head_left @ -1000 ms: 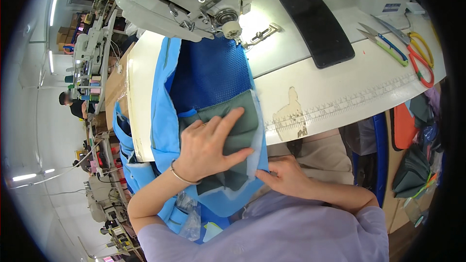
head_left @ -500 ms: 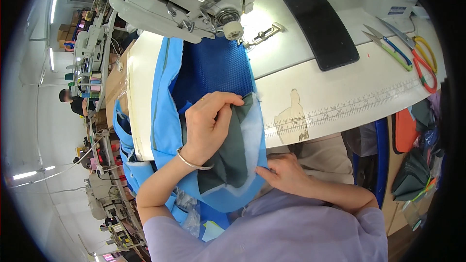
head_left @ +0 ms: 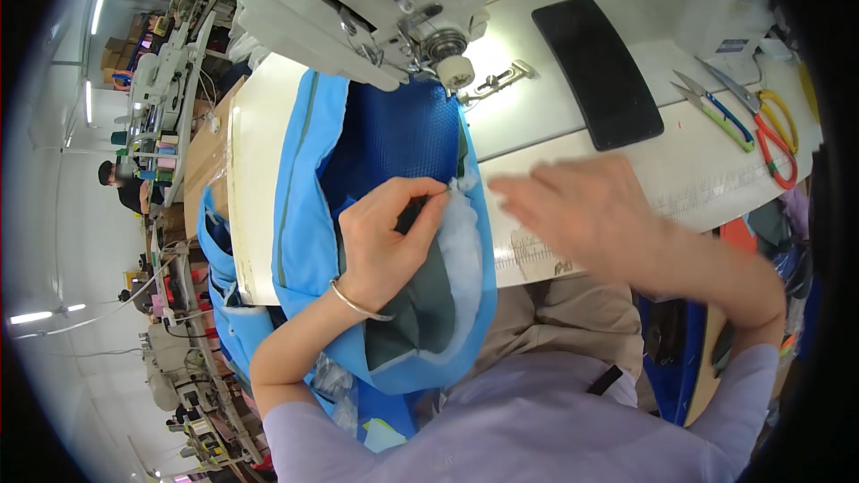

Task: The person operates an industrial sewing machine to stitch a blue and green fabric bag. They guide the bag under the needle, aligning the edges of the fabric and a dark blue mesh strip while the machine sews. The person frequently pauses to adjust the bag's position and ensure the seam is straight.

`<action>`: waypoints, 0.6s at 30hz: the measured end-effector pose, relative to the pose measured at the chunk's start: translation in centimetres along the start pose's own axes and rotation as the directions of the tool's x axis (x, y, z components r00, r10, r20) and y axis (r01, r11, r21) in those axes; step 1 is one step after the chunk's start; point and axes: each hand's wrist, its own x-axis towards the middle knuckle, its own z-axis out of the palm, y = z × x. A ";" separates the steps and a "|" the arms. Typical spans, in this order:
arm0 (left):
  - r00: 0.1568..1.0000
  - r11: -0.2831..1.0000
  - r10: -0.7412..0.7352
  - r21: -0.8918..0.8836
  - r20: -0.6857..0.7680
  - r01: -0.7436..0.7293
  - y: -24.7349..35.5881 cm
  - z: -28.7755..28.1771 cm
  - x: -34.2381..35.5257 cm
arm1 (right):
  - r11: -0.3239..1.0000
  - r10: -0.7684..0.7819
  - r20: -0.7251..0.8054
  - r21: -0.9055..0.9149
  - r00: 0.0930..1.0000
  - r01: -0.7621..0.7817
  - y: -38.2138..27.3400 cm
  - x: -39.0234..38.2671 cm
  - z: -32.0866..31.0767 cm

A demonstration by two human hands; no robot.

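Note:
A light blue fabric piece [head_left: 483,322] with a dark blue mesh panel [head_left: 403,134] lies under the head of a sewing machine [head_left: 358,9] and hangs over the table's near edge. Dark green cloth [head_left: 407,313] and fluffy white padding [head_left: 461,259] show along its right side. My left hand [head_left: 385,233], with a bangle at the wrist, pinches the edge of the green cloth and padding, thumb against forefinger. To the right of that edge, my right hand [head_left: 582,210] is in the air over the table, its fingers smeared by motion.
A black phone-like slab [head_left: 599,76] lies on the machine bed. Small snips [head_left: 716,112] and large scissors [head_left: 769,125] rest at the far right. More blue fabric [head_left: 233,295] hangs at the left. Beyond are other machines and a person [head_left: 130,188].
My right hand has left the fabric's lower right edge and risen up and right over the table. The left hand stays near the same spot, now pinching the edge with more padding showing.

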 end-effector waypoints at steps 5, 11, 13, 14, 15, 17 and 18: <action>0.999 0.999 0.031 0.017 -0.019 -0.030 0.5 -0.1 0.2 | 0.978 -0.191 0.082 -0.070 0.978 0.197 3.6 3.2 2.6; 0.978 0.978 0.208 -0.010 0.027 -0.208 -0.4 -0.3 0.3 | 0.917 -0.378 0.055 -0.117 0.924 0.382 3.9 4.4 3.3; 0.967 0.968 0.251 0.021 0.051 -0.252 -0.7 -0.5 0.9 | 0.903 -0.418 0.002 -0.111 0.908 0.416 3.8 4.3 3.7; 0.960 0.961 0.273 0.034 0.065 -0.276 -0.7 -0.6 1.1 | 0.906 -0.414 -0.017 -0.103 0.910 0.411 3.9 4.1 4.0; 0.956 0.966 0.250 0.033 0.156 -0.257 -1.3 -0.4 0.8 | 0.909 -0.410 -0.036 -0.095 0.911 0.405 4.0 3.9 4.2; 0.946 0.959 0.255 0.070 0.201 -0.274 -2.0 0.2 0.5 | 0.905 -0.416 -0.009 -0.103 0.909 0.413 4.2 3.7 4.2; 0.940 0.955 0.258 0.089 0.225 -0.283 -2.2 0.4 0.4 | 0.903 -0.418 0.004 -0.107 0.908 0.416 4.2 3.7 4.2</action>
